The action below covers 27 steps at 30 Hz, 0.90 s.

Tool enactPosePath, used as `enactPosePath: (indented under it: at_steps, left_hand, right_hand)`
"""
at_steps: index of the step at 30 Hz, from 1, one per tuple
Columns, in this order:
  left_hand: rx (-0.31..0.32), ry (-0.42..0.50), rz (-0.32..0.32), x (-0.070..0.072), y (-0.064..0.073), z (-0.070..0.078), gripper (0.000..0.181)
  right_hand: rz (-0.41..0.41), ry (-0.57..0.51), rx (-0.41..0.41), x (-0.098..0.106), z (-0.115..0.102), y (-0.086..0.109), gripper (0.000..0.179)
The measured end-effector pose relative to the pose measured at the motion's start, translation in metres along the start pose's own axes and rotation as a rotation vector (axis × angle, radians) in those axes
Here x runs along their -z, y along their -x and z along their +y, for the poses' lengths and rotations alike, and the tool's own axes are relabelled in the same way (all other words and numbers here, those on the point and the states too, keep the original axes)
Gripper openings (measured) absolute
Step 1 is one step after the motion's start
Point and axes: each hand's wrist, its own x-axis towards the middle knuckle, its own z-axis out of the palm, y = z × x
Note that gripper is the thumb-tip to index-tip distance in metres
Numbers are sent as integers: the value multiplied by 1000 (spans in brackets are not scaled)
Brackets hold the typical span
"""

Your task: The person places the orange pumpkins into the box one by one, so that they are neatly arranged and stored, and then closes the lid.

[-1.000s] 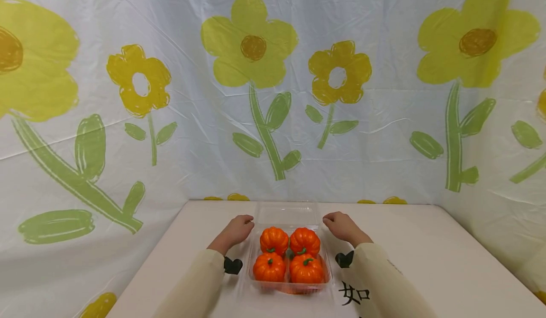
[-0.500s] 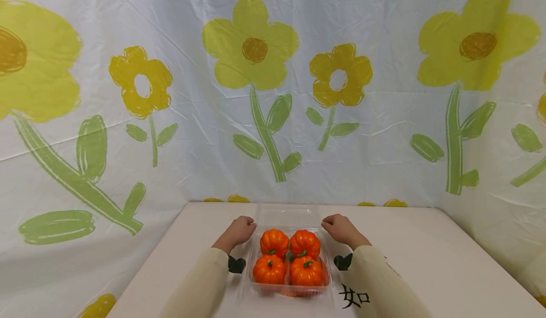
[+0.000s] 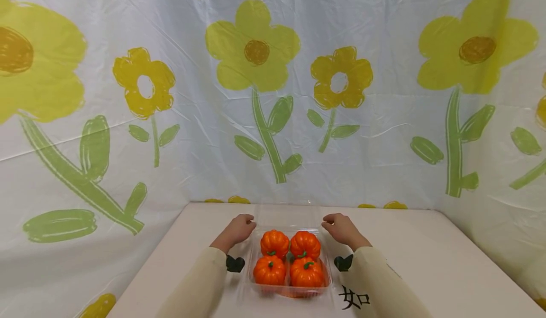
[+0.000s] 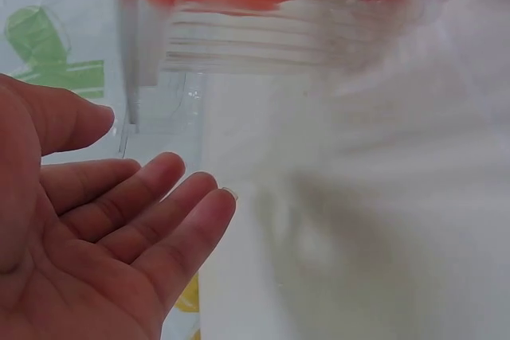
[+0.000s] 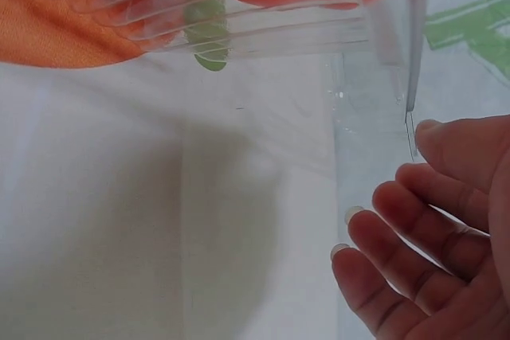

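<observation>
A clear plastic clamshell box [image 3: 251,280] sits on the table with its transparent lid [image 3: 287,215] folded out at the back. Several orange toy pumpkins [image 3: 306,274] with green stems fill it in two rows. My left hand [image 3: 237,228] is at the left side of the lid; in the left wrist view its thumb and loosely bent fingers stand apart beside the clear edge. On the opposite side is my right hand [image 3: 341,228], its thumb tip [image 5: 430,129] close to the lid's edge. Whether either hand touches the plastic is hard to tell.
The pale table [image 3: 409,256] carries dark printed characters [image 3: 354,297] near the front and dark heart shapes [image 3: 343,262] by both sleeves. A white curtain [image 3: 375,152] printed with yellow flowers hangs behind and at both sides.
Glare on the lid has shifted, and its outline looks slightly different, as if tilted up a little. Both hands stay nearly in place. The head view has shifted slightly; the pumpkins have not moved.
</observation>
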Motion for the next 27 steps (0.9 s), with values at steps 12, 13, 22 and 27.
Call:
enactPosePath:
  at_steps: [12, 13, 22, 27]
  left_hand:
    - [18, 206, -63, 15, 1, 9, 47]
    - [15, 219, -62, 16, 1, 10, 47]
    - [11, 268, -25, 25, -3, 22, 51]
    - [31, 311, 41, 29, -3, 31, 51]
  right_hand:
    - [101, -87, 57, 4, 3, -2, 30]
    - [109, -97, 61, 6, 3, -2, 30]
    - [94, -229, -22, 19, -1, -4, 32]
    - [94, -315, -28, 24, -6, -4, 31]
